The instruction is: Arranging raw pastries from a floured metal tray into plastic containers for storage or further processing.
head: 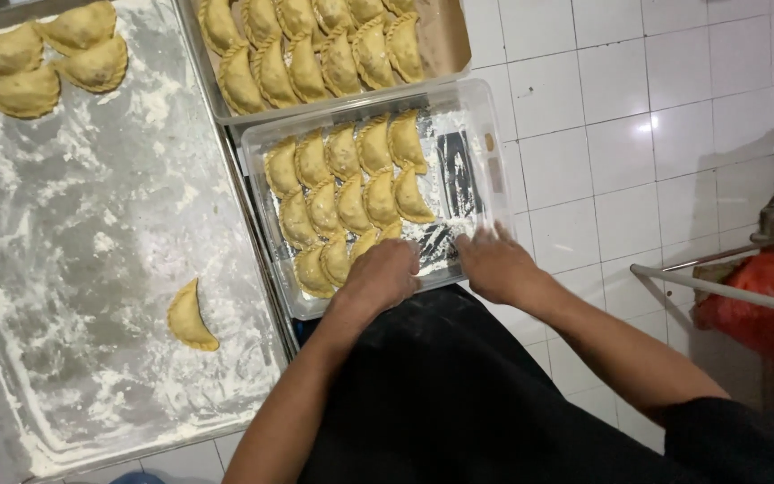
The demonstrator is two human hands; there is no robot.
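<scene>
The left hand [385,274] curls over raw pastries [347,193] at the clear tray's [485,116] six o'clock edge, grasping one; the right hand [494,262] lies spread, released, on that rim at five o'clock. A lone pastry [190,315] rests on the floured metal tray [73,224] at nine o'clock.

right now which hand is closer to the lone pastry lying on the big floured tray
Left. The left hand rests on the pastries at the near edge of the clear plastic tray, just right of the lone pastry. The right hand sits farther right, at the same tray's near-right corner.
</scene>
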